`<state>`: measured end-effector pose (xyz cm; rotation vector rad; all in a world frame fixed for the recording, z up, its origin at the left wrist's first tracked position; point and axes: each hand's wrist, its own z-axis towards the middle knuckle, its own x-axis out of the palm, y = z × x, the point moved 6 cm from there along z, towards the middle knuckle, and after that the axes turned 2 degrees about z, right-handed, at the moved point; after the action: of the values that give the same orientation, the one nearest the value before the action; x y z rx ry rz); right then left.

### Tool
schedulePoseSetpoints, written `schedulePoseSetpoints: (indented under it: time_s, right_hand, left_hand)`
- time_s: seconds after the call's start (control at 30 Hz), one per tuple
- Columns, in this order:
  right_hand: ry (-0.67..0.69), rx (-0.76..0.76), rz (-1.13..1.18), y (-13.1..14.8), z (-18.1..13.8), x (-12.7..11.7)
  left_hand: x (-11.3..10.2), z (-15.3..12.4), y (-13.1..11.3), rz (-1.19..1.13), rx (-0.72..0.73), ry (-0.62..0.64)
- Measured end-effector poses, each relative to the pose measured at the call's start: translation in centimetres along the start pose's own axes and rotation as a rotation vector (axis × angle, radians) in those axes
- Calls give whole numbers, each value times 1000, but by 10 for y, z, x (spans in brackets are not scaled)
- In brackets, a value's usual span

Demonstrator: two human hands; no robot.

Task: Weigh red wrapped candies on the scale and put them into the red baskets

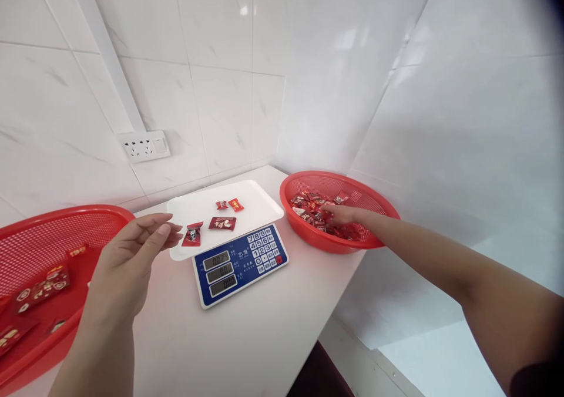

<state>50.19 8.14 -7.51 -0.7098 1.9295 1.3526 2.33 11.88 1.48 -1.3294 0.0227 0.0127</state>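
My left hand [138,247] hovers at the left edge of the white weighing tray [259,224], with its fingers loosely stretched and nothing visible in them. Just past its fingertips lies a red wrapped candy [192,235]. A dark red packet [222,224] and two smaller red candies [221,205] also lie on the tray. My right hand [340,215] reaches into the right red basket [304,238], among many red candy packets [312,203]. Its fingertips are buried there, so whether they grip anything is hidden.
The blue scale panel [240,265] with its keypad and displays faces me on the white table [211,344]. A second red basket [101,212] with larger red packets [44,288] stands at the left. Tiled walls meet behind the table; a socket [145,146] is on one.
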Motion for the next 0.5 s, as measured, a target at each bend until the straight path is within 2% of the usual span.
schedulePoseSetpoints:
  time_s: [0.13,0.33,0.5]
  right_hand:
    - [-42,39,63,6,-6,-7]
    - [-173,10,265,24,-20,-36]
    - [-218,-36,509,60,-24,-43]
  left_hand:
    - [0,0,-2,19,-7,-11]
    - [-2,2,3,40,18,45]
    - [0,2,6,52,52,77]
